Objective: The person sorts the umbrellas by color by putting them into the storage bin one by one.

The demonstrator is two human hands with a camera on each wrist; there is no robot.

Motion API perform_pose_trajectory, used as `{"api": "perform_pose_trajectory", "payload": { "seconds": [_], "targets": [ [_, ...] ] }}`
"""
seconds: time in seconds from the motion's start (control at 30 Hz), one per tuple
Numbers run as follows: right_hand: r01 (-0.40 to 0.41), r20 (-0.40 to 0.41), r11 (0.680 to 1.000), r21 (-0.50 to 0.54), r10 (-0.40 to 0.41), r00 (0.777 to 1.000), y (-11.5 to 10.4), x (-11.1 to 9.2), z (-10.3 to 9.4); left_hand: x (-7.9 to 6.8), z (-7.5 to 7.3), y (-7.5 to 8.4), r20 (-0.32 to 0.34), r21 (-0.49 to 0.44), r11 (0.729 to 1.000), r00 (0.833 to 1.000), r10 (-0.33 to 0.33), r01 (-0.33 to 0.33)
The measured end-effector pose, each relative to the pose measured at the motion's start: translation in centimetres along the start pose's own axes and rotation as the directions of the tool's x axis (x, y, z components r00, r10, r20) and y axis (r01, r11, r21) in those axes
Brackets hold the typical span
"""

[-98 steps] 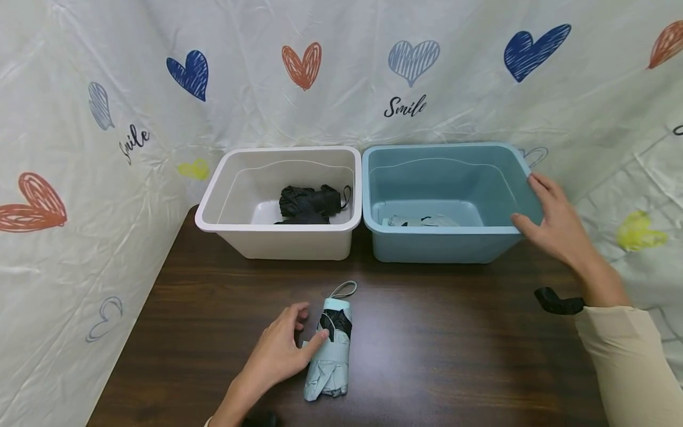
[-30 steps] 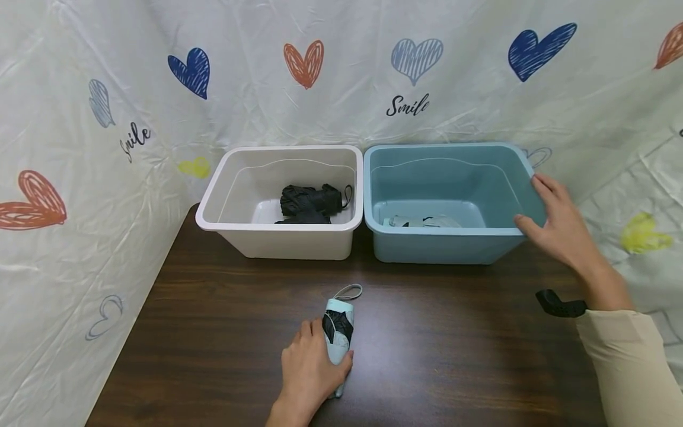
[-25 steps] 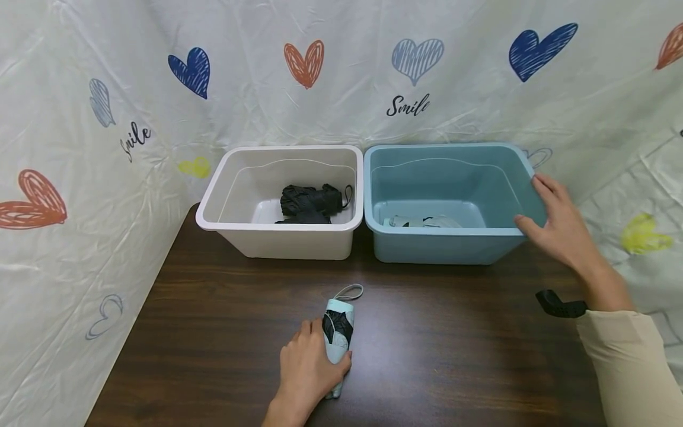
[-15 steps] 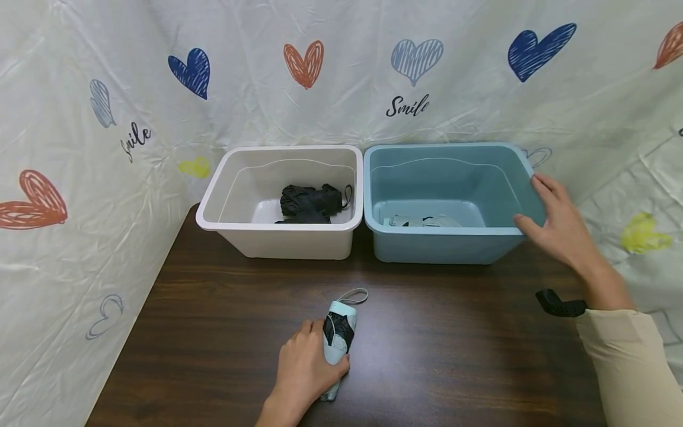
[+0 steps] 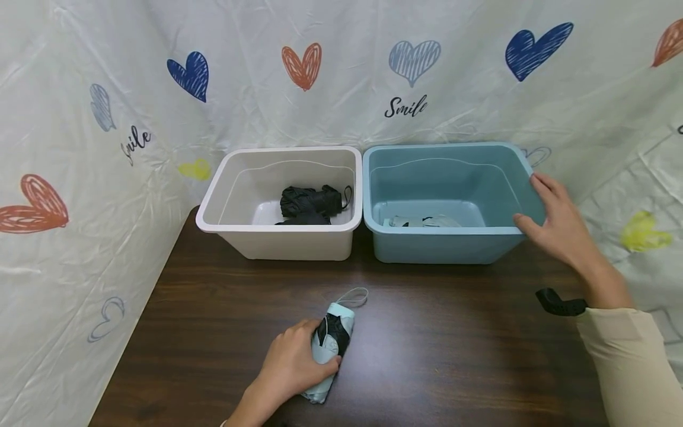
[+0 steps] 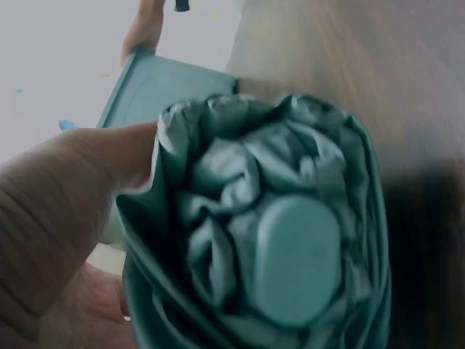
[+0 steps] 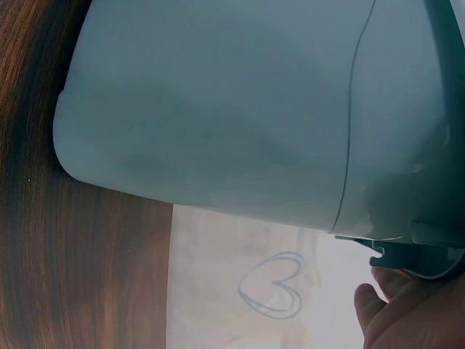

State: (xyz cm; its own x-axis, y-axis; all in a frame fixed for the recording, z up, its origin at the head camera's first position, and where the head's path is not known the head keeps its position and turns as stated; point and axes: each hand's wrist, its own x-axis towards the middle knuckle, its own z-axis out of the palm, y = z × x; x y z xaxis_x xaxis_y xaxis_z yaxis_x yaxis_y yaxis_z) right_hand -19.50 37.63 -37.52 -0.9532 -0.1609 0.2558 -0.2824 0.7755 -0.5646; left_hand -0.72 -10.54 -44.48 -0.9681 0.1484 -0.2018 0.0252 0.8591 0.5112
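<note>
My left hand [image 5: 293,362] grips a folded compact umbrella [image 5: 336,329], pale mint with a dark patch and a wrist loop at its far end. The umbrella slants over the dark table, loop end toward the bins, its lower part partly behind my thumb. In the left wrist view the umbrella's gathered cloth and flat end cap [image 6: 298,262] fill the middle. At the right end of the blue bin [image 5: 432,248], my right hand [image 5: 560,222] holds the rim, thumb at the front corner. From the right wrist, fingertips [image 7: 369,304] show beneath the rim.
A white bin [image 5: 299,244] stands left of the blue one, with black folded umbrellas [image 5: 309,201] inside. Something pale with dark marks [image 5: 427,221] lies in the blue bin. A heart-printed sheet [image 5: 341,124] hangs behind, and a dark wooden table [image 5: 427,332] spreads in front.
My left hand, first beside the umbrella, has closed around it and then shifted slightly left. The umbrella now leans more, its near end swung left. The right hand stays at the blue bin.
</note>
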Motion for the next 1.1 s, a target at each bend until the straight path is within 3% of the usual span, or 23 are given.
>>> {"api": "perform_pose_trajectory", "payload": {
  "seconds": [0.27,0.6,1.1],
  "targets": [
    [-0.004,-0.009,1.000,-0.008,0.004,1.000,0.1,0.1,0.1,0.3,-1.6,-0.8,0.054,-0.075,0.997,0.999,0.007,-0.003],
    [-0.015,0.006,1.000,0.002,0.015,1.000,-0.1,-0.1,0.0,0.9,-4.7,-1.3,0.089,-0.143,0.989,0.995,0.044,-0.031],
    [-0.017,-0.003,1.000,-0.016,0.017,1.000,-0.2,-0.1,0.0,2.4,-7.7,-0.3,0.138,-0.202,0.972,0.979,0.152,-0.122]
  ]
}}
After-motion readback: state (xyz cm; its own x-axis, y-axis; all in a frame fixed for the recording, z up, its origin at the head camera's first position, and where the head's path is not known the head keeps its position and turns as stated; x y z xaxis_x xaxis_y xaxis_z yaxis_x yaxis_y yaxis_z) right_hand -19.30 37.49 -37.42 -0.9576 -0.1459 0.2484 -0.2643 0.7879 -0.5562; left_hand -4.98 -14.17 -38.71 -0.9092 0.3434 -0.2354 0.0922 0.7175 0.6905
